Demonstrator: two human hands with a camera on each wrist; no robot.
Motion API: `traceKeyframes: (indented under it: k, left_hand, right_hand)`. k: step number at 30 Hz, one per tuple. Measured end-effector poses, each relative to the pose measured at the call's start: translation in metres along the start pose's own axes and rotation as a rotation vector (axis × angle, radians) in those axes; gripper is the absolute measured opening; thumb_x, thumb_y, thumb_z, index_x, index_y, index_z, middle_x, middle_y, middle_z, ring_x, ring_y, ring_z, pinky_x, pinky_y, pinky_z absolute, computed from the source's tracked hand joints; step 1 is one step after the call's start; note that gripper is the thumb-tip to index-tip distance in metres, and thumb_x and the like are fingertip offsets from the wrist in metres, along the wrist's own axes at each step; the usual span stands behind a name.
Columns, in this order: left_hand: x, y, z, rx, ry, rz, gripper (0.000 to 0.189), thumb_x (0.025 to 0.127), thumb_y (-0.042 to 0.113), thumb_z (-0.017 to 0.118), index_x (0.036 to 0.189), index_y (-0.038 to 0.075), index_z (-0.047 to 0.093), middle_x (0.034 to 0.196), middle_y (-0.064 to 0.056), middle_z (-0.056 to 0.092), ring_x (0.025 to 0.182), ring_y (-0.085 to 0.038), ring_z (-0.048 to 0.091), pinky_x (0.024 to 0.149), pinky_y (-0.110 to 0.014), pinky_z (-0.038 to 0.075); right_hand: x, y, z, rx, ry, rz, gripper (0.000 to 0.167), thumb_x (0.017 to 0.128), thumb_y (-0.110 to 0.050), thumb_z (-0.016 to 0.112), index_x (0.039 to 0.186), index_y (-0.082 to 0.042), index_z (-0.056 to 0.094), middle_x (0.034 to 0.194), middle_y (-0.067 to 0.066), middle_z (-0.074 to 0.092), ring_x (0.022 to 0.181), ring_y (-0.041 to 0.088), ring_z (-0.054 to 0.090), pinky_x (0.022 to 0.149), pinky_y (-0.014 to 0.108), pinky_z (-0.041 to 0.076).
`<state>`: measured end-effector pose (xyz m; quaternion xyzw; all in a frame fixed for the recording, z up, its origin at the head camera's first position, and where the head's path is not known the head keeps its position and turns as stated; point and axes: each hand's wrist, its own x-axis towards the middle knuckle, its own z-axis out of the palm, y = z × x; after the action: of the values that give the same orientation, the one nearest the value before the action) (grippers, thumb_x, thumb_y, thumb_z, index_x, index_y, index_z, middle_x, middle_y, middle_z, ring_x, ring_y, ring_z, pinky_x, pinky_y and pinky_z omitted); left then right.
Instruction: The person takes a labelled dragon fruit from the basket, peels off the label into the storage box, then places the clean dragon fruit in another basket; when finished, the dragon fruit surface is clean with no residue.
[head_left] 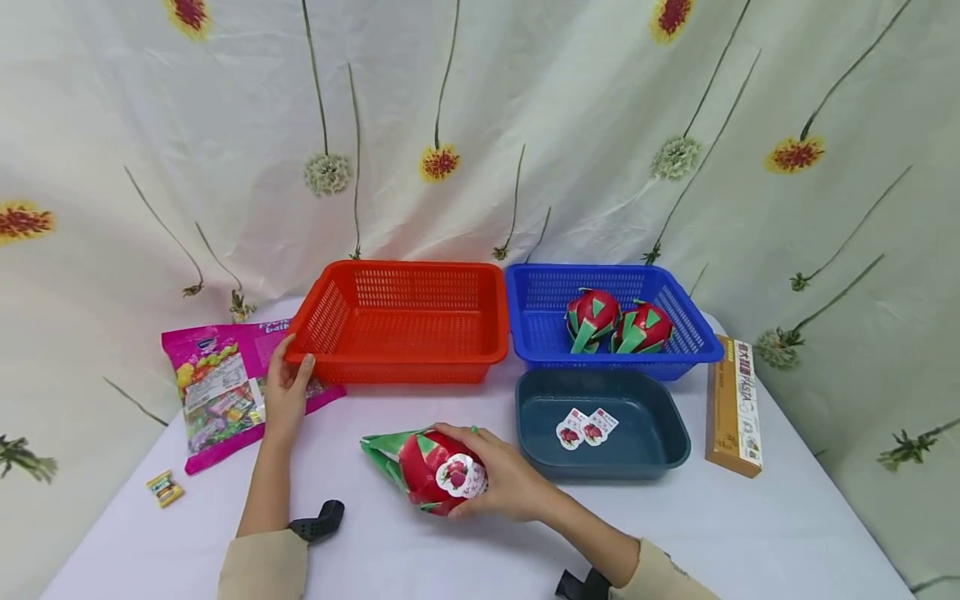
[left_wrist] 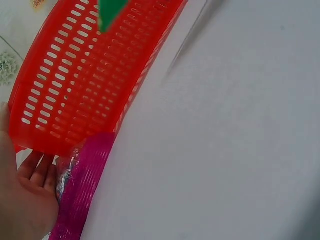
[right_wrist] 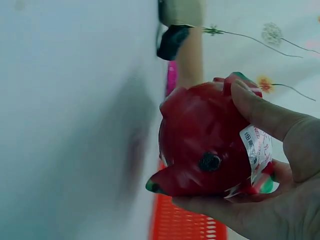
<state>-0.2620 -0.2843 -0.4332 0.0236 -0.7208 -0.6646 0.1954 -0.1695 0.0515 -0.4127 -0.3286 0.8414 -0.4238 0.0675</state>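
Observation:
My right hand (head_left: 506, 475) grips a toy dragon fruit (head_left: 431, 468), red with green leaf tips and a white fruit sticker on its side. In the right wrist view the dragon fruit (right_wrist: 205, 140) is held between thumb and fingers, off the table. At the left corner of the red basket (head_left: 408, 371), my left hand (head_left: 287, 392) holds the rim, thumb on one side and fingers on the other. The left wrist view shows the left hand (left_wrist: 30, 200) against the end of the perforated red basket (left_wrist: 75, 75), whose inside holds nothing visible.
Two dragon fruits (head_left: 641, 327) lie in the blue basket (head_left: 540, 362). A dark tray (head_left: 603, 471) in front holds two stickers (head_left: 598, 426). At right stands a pasta box (head_left: 731, 406). A pink candy bag (head_left: 217, 400) lies partly under the left hand, a small wrapped candy (head_left: 165, 488) nearby.

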Motion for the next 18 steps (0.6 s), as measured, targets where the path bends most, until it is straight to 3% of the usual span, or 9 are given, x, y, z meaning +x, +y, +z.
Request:
traceKeyframes:
  k: [6, 10, 16, 17, 18]
  left_hand:
    - [0.001, 0.003, -0.002, -0.01, -0.011, -0.024, 0.06, 0.094, 0.027, 0.051, 0.147, 0.024, 0.022, 0.148, -0.014, 0.024, 0.133, -0.027, 0.029, 0.092, -0.016, 0.038]
    - [0.001, 0.005, -0.002, 0.025, -0.019, -0.038, 0.064, 0.094, 0.031, 0.052, 0.148, 0.027, 0.019, 0.149, -0.012, 0.024, 0.134, -0.027, 0.027, 0.095, -0.022, 0.037]
    - [0.003, 0.01, -0.012, 0.122, -0.101, -0.089, 0.066, 0.093, 0.04, 0.049, 0.148, 0.035, 0.012, 0.151, -0.011, 0.018, 0.135, -0.032, 0.022, 0.102, -0.046, 0.03]
    - [0.002, 0.013, -0.015, 0.17, -0.081, -0.097, 0.065, 0.093, 0.043, 0.048, 0.148, 0.035, 0.013, 0.15, -0.012, 0.022, 0.134, -0.033, 0.025, 0.101, -0.049, 0.031]
    - [0.0, 0.016, -0.017, 0.23, -0.016, -0.095, 0.063, 0.092, 0.045, 0.049, 0.147, 0.033, 0.02, 0.147, -0.013, 0.029, 0.13, -0.029, 0.034, 0.104, -0.045, 0.032]
  right_hand:
    - [0.011, 0.01, 0.017, -0.043, 0.006, -0.02, 0.093, 0.066, -0.023, 0.084, 0.142, -0.035, 0.031, 0.126, 0.0, 0.046, 0.116, 0.017, 0.043, 0.083, 0.027, 0.048]
    - [0.017, 0.016, 0.019, -0.05, 0.033, -0.009, 0.095, 0.069, -0.025, 0.082, 0.144, -0.036, 0.025, 0.134, 0.005, 0.041, 0.122, 0.023, 0.041, 0.089, 0.035, 0.047]
    - [0.021, 0.03, 0.017, -0.04, 0.077, -0.044, 0.103, 0.072, -0.03, 0.079, 0.149, -0.031, 0.01, 0.148, 0.001, 0.027, 0.132, 0.02, 0.031, 0.097, 0.038, 0.041]
    - [0.021, 0.032, 0.017, -0.049, 0.08, -0.053, 0.104, 0.072, -0.031, 0.079, 0.149, -0.029, 0.009, 0.15, 0.0, 0.023, 0.134, 0.02, 0.028, 0.098, 0.038, 0.039]
    - [0.022, 0.033, 0.018, -0.055, 0.082, -0.06, 0.105, 0.072, -0.032, 0.078, 0.149, -0.028, 0.007, 0.152, -0.001, 0.019, 0.135, 0.019, 0.025, 0.1, 0.039, 0.038]
